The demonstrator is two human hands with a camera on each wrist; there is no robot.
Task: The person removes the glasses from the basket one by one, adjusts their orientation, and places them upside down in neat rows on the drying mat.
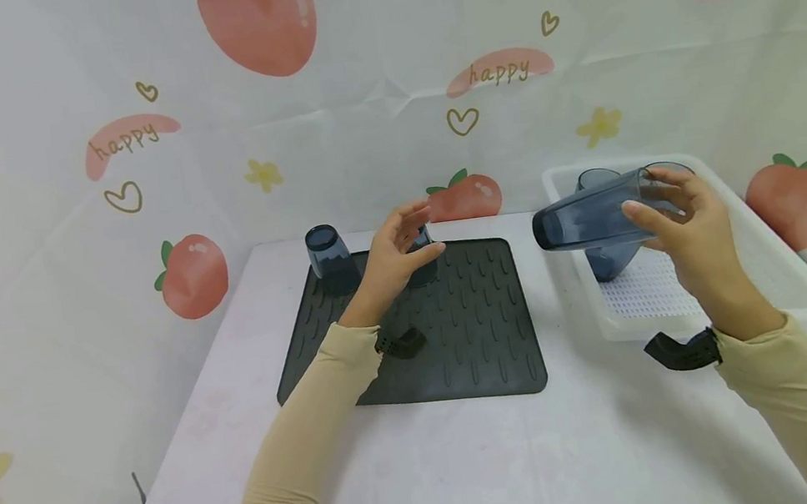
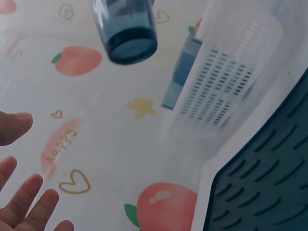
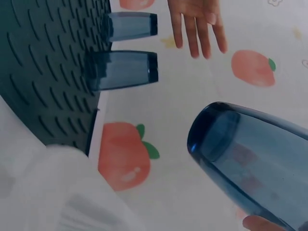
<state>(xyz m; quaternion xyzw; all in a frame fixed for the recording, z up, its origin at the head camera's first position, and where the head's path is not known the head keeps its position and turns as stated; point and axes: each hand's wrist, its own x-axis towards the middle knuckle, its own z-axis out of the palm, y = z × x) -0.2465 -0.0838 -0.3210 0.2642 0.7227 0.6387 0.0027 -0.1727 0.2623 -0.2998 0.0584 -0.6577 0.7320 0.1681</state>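
Observation:
My right hand (image 1: pixel 699 228) grips a blue tinted drinking glass (image 1: pixel 581 217) near its rim. The glass lies sideways in the air, its thick base (image 3: pixel 202 127) pointing left. Over the black ridged drying mat (image 1: pixel 476 352) hovers my left hand (image 1: pixel 399 252), its fingers apart and holding nothing. Behind that hand one glass (image 1: pixel 423 273) stands upside down on the mat, partly hidden. Another upside-down glass (image 1: pixel 329 253) is at the mat's back left corner. In the right wrist view, both mat glasses (image 3: pixel 127 70) show apart from the left hand.
A white plastic basket (image 1: pixel 792 280) with a perforated bottom stands on the right of the white table (image 1: pixel 476 470). More blue glasses (image 1: pixel 611 264) lean inside it, partly hidden by the held glass. A printed cloth (image 1: pixel 357 123) hangs behind the table.

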